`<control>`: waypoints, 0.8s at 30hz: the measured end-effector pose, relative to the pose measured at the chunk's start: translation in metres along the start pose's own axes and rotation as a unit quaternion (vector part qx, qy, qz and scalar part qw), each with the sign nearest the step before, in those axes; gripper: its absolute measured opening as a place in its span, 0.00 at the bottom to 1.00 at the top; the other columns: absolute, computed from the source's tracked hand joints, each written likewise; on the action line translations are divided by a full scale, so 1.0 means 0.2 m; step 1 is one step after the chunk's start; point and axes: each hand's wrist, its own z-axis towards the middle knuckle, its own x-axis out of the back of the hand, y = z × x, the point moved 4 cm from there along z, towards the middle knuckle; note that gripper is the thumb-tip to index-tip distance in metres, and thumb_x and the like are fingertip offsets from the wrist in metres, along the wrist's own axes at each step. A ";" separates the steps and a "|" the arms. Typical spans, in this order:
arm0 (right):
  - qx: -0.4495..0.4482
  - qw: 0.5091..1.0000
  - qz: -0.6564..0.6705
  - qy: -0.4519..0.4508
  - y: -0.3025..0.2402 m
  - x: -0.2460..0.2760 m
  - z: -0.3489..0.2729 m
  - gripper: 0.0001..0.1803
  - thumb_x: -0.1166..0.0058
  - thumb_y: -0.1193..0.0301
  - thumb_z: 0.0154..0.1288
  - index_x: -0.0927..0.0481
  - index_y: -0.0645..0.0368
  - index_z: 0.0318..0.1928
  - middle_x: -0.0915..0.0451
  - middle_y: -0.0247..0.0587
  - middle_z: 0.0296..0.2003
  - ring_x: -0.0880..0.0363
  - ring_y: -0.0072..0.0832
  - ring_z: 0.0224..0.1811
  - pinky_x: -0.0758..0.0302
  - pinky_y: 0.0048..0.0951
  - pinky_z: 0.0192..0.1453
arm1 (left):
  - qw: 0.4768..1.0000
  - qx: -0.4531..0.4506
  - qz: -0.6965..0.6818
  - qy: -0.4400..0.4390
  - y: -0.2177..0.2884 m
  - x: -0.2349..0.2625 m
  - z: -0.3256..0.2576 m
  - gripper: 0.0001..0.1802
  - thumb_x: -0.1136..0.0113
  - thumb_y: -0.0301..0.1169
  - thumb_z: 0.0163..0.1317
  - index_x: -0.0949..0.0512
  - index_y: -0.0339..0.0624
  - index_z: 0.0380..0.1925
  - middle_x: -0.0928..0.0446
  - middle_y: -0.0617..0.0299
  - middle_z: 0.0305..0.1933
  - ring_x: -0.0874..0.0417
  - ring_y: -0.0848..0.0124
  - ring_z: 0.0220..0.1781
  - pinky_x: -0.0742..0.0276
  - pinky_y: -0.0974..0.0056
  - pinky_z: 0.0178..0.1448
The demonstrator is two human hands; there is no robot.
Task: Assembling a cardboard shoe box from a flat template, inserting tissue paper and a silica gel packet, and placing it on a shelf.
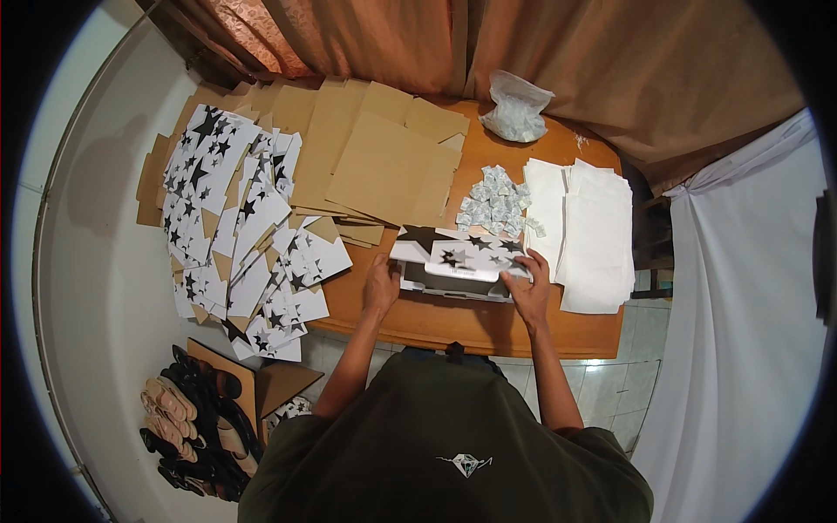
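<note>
Forearms extended; left hand and right hand closed, gripping opposite ends of star-printed box.

Dim warm light, fisheye edges, dark vignette
</note>
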 end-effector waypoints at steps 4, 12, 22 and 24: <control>-0.073 0.995 0.024 -0.064 0.03 -0.01 -0.13 0.32 0.23 0.61 0.53 0.20 0.58 0.57 0.34 0.54 0.64 0.30 0.51 0.65 0.28 0.45 0.67 | 0.983 0.084 -0.161 0.015 0.01 0.03 -0.03 0.16 0.47 0.15 0.65 0.23 0.35 0.53 0.18 0.45 0.52 0.15 0.58 0.52 0.21 0.58 0.54; -0.105 0.992 0.019 -0.068 0.12 -0.06 -0.22 0.34 0.24 0.62 0.54 0.22 0.56 0.61 0.34 0.52 0.63 0.31 0.50 0.66 0.29 0.46 0.68 | 0.991 0.050 -0.108 -0.064 0.01 0.03 -0.06 0.23 0.37 0.26 0.67 0.26 0.35 0.61 0.19 0.45 0.55 0.15 0.60 0.56 0.16 0.59 0.53; -0.069 0.994 -0.031 -0.073 0.14 -0.08 -0.21 0.34 0.23 0.62 0.52 0.22 0.58 0.59 0.34 0.53 0.63 0.31 0.51 0.65 0.30 0.46 0.68 | 0.987 -0.101 0.124 -0.017 0.20 0.02 -0.16 0.27 0.32 0.34 0.63 0.24 0.42 0.62 0.30 0.48 0.69 0.30 0.50 0.70 0.36 0.46 0.72; -0.080 0.994 -0.023 -0.072 0.15 -0.08 -0.21 0.35 0.23 0.61 0.52 0.22 0.58 0.59 0.34 0.53 0.63 0.32 0.51 0.65 0.30 0.46 0.68 | 0.977 -0.137 0.165 -0.018 0.29 0.02 -0.16 0.25 0.33 0.36 0.64 0.23 0.46 0.62 0.32 0.50 0.71 0.33 0.50 0.73 0.42 0.43 0.76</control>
